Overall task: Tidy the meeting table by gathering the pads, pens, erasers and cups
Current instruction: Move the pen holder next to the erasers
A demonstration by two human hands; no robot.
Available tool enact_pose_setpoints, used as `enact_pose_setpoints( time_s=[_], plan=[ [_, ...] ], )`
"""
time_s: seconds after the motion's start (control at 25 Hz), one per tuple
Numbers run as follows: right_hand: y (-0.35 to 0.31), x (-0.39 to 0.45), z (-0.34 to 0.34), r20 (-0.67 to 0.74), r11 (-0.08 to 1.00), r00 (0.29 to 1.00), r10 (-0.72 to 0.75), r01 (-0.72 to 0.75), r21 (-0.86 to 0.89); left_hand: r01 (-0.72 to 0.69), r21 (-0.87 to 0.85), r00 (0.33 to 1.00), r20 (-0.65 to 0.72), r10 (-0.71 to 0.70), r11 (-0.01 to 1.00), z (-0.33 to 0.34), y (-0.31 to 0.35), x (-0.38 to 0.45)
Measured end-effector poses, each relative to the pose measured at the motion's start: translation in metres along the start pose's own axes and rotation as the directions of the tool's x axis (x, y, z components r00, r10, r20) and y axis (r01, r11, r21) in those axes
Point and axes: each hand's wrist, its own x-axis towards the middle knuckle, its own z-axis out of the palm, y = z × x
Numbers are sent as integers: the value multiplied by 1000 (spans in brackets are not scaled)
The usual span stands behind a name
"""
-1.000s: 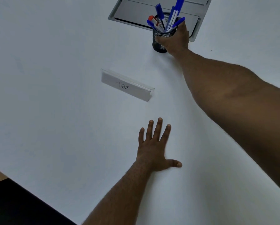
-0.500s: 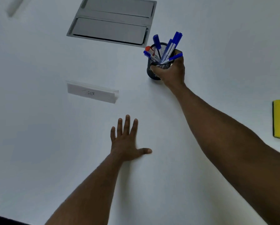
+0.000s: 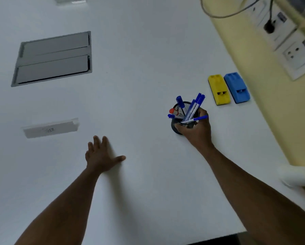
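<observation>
My right hand (image 3: 198, 133) has its fingers (image 3: 179, 128) wrapped round the black mesh pen cup (image 3: 181, 121), gripping it near the rim, not far from the desk's (image 3: 148, 50) right edge. My left hand (image 3: 99, 156) lies flat on the desk, fingers spread and holding nothing. The risk I see is tipping: the grip sits high and the load leans, so a quick slide or jerk could throw the cup over or flick a loose pen out. Inside stand several blue-capped markers (image 3: 192, 108) and one orange-capped marker (image 3: 173, 111), splayed at angles, one blue pen (image 3: 196, 119) lying almost level across the rim. Nearer the right edge lie a yellow eraser (image 3: 218, 90) and a blue eraser (image 3: 236, 87), side by side and clear of the cup.
</observation>
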Motion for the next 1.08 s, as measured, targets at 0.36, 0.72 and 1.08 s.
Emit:
enact_pose_setpoints(
  time_s=[0.36, 0.72, 1.08],
  plan=[
    [68, -1, -138, -347, 984, 922, 173, -173, 33, -547, 90, 837, 53, 545, 832, 38, 207, -41],
    [103, 22, -187, -464, 980, 864, 192, -197, 40, -540, 225, 842, 143, 521, 811, 51, 275, -58],
    [98, 6, -177, -463, 932, 823, 329, -362, 19, -531, 186, 847, 158, 508, 827, 48, 275, -61]
  ],
)
